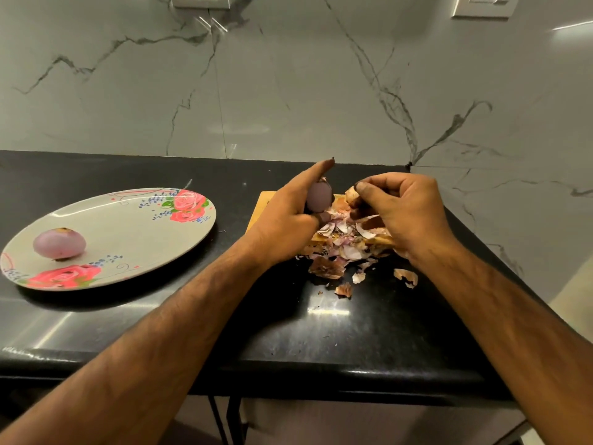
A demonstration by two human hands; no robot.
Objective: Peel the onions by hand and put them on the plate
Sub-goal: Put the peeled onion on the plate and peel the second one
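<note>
A black counter (321,332) runs in front of a grey marbled wall (288,91). Well to the left of the board (260,208) lies an oval plate (128,226) painted with pink roses. It holds one peeled onion (59,244), pale purple, on the side farthest from the board.

The left hand (282,220) reaches in over the board's left half. It holds a second onion (319,195), also peeled and purple, upright between the thumb below and the fingers behind it, and the forefinger sticks out straight above it.

A heap of peels (343,248), purple, white and brown, covers the middle of the board and spills off its near edge onto the counter.

The right hand (404,210) is over the board's right half, just beside the second onion. Its fingers are curled and pinch a brown piece (352,195). Whether that piece is loose skin or another onion cannot be told.
</note>
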